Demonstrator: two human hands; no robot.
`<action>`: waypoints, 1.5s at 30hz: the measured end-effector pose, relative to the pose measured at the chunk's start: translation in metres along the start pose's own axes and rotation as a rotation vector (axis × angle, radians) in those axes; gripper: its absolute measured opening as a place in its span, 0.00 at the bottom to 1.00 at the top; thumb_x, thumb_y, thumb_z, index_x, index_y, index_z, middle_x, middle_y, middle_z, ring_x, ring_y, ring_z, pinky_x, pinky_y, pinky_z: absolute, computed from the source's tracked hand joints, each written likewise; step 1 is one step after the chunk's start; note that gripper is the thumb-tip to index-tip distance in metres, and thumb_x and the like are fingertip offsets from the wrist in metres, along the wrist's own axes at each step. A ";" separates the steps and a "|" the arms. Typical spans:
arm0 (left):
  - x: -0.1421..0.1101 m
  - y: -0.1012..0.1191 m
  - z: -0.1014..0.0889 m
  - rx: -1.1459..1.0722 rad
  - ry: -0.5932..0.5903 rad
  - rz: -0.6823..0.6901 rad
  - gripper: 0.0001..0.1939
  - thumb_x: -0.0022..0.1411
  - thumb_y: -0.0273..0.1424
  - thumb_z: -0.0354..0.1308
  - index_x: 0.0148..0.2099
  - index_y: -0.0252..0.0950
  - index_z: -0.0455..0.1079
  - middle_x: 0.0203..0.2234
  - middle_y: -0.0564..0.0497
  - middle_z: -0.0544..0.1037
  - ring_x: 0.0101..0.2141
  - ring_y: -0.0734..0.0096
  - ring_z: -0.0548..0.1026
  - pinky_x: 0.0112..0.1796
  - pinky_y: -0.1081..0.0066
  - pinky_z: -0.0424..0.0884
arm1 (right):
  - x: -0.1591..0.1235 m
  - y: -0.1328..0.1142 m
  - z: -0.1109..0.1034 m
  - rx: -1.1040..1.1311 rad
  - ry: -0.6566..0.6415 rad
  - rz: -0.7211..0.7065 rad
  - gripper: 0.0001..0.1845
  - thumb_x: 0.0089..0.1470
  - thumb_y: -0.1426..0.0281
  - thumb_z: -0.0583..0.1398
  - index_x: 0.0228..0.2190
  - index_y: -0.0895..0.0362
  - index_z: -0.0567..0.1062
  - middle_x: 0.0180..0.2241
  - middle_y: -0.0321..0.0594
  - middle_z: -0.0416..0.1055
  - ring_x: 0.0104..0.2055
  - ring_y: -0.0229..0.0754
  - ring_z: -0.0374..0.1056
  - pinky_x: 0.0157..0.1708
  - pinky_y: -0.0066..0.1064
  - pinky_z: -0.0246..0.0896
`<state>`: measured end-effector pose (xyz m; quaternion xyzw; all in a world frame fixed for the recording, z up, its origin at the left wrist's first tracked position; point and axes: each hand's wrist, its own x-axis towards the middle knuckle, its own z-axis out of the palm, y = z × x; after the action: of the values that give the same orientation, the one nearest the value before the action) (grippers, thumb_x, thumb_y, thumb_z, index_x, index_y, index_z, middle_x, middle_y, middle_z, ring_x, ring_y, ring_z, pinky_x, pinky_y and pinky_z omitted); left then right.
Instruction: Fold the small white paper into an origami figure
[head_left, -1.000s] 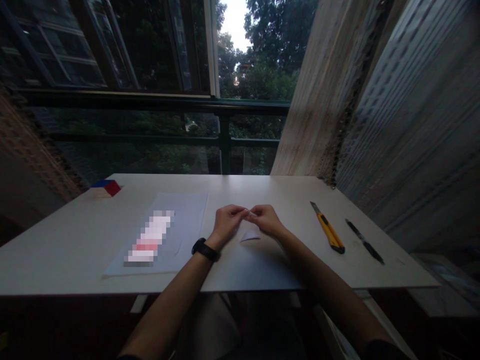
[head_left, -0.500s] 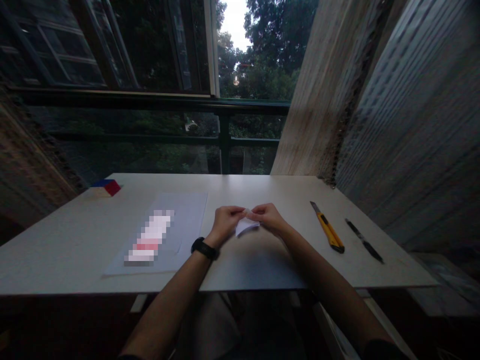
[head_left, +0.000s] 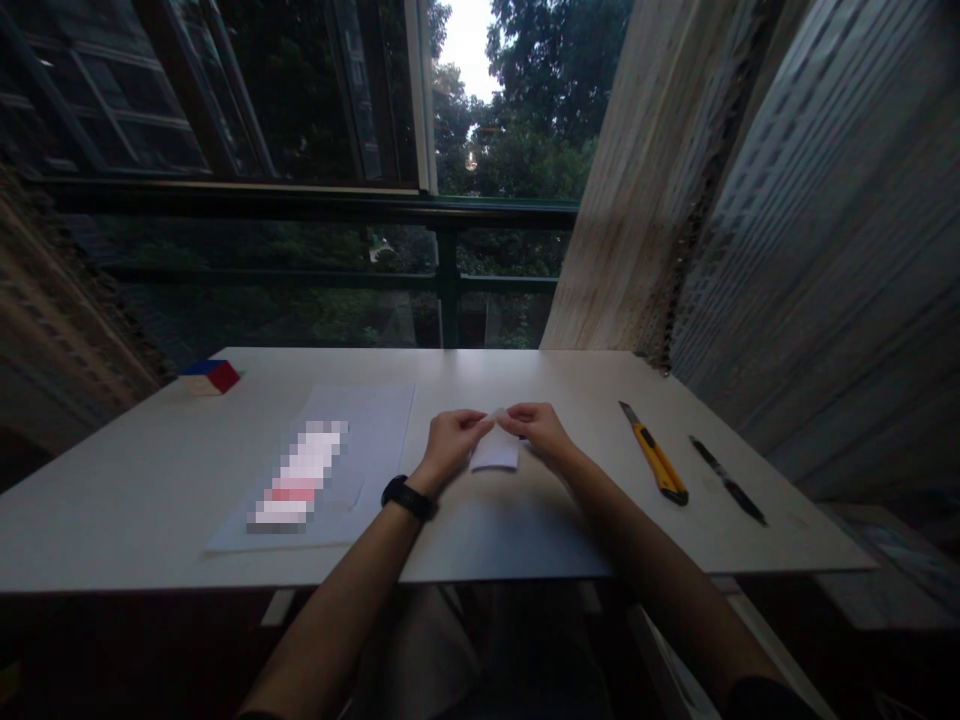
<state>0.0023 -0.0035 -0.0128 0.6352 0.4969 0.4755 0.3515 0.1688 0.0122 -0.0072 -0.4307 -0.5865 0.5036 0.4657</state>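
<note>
A small piece of white paper [head_left: 496,452] is held over the middle of the white table [head_left: 517,535]. My left hand [head_left: 453,440], with a dark watch on its wrist, pinches the paper's upper left corner. At the upper right corner my right hand [head_left: 538,428] grips it between thumb and fingers. The paper's lower part hangs toward me, its bottom edge nearly straight. Any fold between the fingertips is too small to tell.
Left of my hands lies a large white sheet [head_left: 379,425] with a blurred-out patch on it. A colourful cube [head_left: 212,378] sits at the far left. On the right lie a yellow utility knife [head_left: 654,455] and a black pen [head_left: 729,482]. Curtains and a window stand behind.
The paper has turned so that more of its face shows, and its lower edge looks straighter than the earlier curve. Both hands keep their pinch and have barely shifted.
</note>
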 end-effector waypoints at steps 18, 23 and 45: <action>-0.002 0.002 0.000 0.082 -0.045 0.062 0.18 0.52 0.42 0.56 0.33 0.31 0.76 0.25 0.46 0.78 0.27 0.68 0.72 0.28 0.72 0.64 | -0.001 0.003 0.007 0.105 0.160 -0.070 0.14 0.29 0.63 0.68 0.16 0.60 0.75 0.16 0.35 0.68 0.20 0.33 0.58 0.22 0.27 0.51; -0.001 0.002 0.002 0.051 -0.046 0.078 0.17 0.53 0.41 0.55 0.33 0.32 0.76 0.27 0.47 0.78 0.29 0.67 0.73 0.29 0.72 0.65 | -0.001 0.002 0.008 0.191 0.164 -0.051 0.13 0.29 0.64 0.68 0.13 0.60 0.71 0.13 0.31 0.63 0.19 0.30 0.54 0.21 0.26 0.47; 0.002 0.000 0.002 -0.169 0.030 0.051 0.23 0.49 0.38 0.61 0.47 0.33 0.72 0.40 0.42 0.77 0.41 0.59 0.74 0.43 0.64 0.67 | 0.001 0.005 0.004 0.030 -0.017 -0.199 0.30 0.33 0.64 0.68 0.43 0.57 0.74 0.42 0.43 0.73 0.44 0.44 0.66 0.47 0.37 0.59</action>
<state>0.0041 -0.0013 -0.0131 0.6086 0.4439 0.5337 0.3844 0.1646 0.0134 -0.0123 -0.3592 -0.6228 0.4670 0.5149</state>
